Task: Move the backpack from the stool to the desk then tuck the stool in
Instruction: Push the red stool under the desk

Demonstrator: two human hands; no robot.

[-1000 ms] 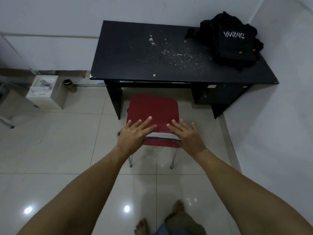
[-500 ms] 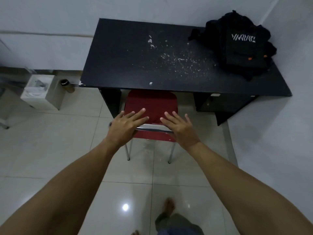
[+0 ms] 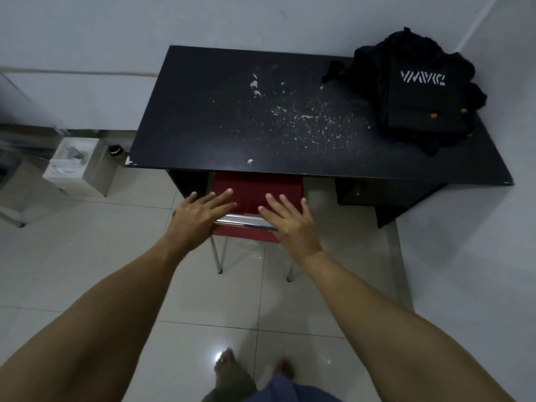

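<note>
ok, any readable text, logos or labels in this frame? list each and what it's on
Black fabric backpack on the black desk: one white striped logo, upside down from this view; the letters cannot be read reliably.
Small orange tabs on the backpack: too small to read, if they carry any text.
White box on the floor left of the desk: no legible text.
No other text is visible.

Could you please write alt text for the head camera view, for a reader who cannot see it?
Seen from above, a person's left hand and right hand rest flat and open on the near edge of a red stool, which sits partly under a black desk. A black backpack lies on the desk's far right corner, by the white wall.
</note>
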